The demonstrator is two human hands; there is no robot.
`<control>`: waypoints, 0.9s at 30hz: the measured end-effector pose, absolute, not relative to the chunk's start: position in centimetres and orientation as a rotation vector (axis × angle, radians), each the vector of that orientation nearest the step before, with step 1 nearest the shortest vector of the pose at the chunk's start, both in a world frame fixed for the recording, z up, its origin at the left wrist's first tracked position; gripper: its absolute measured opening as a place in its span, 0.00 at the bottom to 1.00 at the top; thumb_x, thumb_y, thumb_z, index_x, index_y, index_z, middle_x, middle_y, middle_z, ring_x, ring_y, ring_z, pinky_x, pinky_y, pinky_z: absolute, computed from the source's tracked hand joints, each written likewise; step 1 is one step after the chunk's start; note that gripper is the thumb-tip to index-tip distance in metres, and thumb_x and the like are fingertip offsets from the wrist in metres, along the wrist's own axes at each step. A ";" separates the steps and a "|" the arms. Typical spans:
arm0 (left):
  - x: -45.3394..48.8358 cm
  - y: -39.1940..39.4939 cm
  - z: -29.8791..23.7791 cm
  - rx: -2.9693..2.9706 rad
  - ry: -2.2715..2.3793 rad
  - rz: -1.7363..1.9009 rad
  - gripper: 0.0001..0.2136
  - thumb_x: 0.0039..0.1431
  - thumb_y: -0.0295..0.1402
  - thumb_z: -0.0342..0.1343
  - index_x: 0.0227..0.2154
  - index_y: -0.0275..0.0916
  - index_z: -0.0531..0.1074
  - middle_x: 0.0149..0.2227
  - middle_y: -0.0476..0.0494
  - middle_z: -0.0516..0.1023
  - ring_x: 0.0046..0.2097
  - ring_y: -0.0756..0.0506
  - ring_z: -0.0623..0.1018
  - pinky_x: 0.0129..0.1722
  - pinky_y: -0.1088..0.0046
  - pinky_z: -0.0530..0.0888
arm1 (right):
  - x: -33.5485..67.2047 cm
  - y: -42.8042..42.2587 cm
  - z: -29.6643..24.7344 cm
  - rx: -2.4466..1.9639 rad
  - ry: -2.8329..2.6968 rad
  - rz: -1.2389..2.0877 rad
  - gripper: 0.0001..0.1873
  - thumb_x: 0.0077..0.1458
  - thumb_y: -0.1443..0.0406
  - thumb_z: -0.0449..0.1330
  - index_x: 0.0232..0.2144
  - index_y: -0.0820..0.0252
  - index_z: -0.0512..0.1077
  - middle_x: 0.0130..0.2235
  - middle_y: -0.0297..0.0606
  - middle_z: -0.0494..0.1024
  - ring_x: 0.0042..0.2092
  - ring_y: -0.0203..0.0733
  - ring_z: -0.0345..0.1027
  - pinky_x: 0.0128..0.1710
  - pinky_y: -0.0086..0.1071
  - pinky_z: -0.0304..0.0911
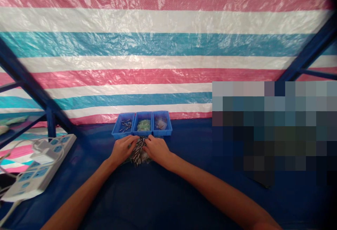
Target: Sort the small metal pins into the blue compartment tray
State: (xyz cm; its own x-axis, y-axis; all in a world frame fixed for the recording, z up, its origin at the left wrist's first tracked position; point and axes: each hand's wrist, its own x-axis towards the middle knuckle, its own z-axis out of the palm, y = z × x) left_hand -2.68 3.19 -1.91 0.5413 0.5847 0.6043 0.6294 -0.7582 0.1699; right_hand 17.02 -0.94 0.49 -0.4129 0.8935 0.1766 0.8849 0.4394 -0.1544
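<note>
Head view:
- The left hand [123, 149] and the right hand [157, 149] meet over a clear plastic bag of small dark metal pins [138, 153] lying on the blue table cover [168, 195], just in front of three blue bins.
- Both hands grasp the bag: fingertips pinch its upper edge from either side, thumbs toward each other, with the pins bunched between and below the hands.
- Judging by this, the step in hand is pulling the bag's mouth apart. It goes best with a slow, even pull and the bag kept flat on the cover, so the pins do not spill or roll.
- The left bin [123, 125] holds a few loose pins of the same kind; the middle bin [143, 124] holds pale green pieces; the right bin [161, 123] holds something pale that is too small to tell.
- A white power strip [39, 168] with cables lies well apart to the left, and a striped tarpaulin [158, 47] hangs behind.
</note>
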 end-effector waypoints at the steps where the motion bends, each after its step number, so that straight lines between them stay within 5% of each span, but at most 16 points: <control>1: -2.7 3.2 -1.9 -2.693 -1.065 -1.016 0.09 0.63 0.30 0.50 0.41 0.38 0.73 0.36 0.44 0.79 0.37 0.48 0.78 0.39 0.75 0.73 | 17.0 -0.9 0.5 -1.547 -2.464 0.057 0.15 0.62 0.58 0.51 0.42 0.61 0.70 0.43 0.44 0.73 0.40 0.44 0.73 0.38 0.33 0.66; 13: -2.8 3.2 -2.0 -2.723 -1.036 -1.016 0.09 0.63 0.29 0.49 0.42 0.38 0.73 0.37 0.44 0.79 0.38 0.48 0.78 0.40 0.75 0.73 | 17.1 -0.8 0.4 -1.514 -2.461 0.044 0.14 0.63 0.61 0.49 0.41 0.61 0.71 0.42 0.44 0.73 0.40 0.43 0.73 0.37 0.32 0.66; 21: -2.8 3.1 -1.9 -2.628 -1.032 -1.139 0.08 0.61 0.28 0.51 0.40 0.38 0.74 0.34 0.45 0.79 0.34 0.49 0.78 0.37 0.76 0.74 | 16.7 -1.2 0.4 -1.460 -2.472 0.077 0.25 0.61 0.48 0.48 0.44 0.61 0.71 0.43 0.44 0.72 0.40 0.45 0.72 0.37 0.35 0.67; 27: -2.9 2.6 -1.3 -2.425 -1.068 -1.347 0.07 0.59 0.27 0.53 0.39 0.39 0.74 0.32 0.47 0.80 0.31 0.51 0.77 0.34 0.77 0.73 | 16.7 -1.1 0.1 -1.482 -2.492 0.047 0.18 0.61 0.53 0.51 0.41 0.60 0.71 0.43 0.42 0.72 0.39 0.43 0.73 0.36 0.33 0.67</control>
